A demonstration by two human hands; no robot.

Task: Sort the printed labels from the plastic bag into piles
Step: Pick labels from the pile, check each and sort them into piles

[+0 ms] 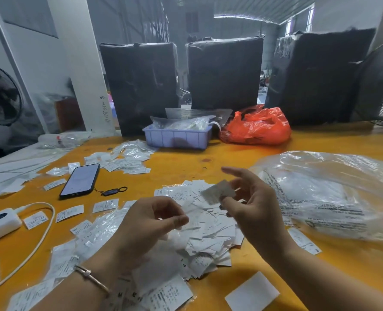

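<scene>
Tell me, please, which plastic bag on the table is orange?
The crumpled orange bag right of the lilac tray; the big bag by the right hand is clear.

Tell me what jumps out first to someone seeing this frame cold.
The heap of white printed labels spread over the middle of the yellow table, with both hands above it: the right hand pinches one label in its fingers, the left hand curls beside it. Next, the big clear plastic bag at the right and the orange bag behind, beside a lilac tray.
</scene>
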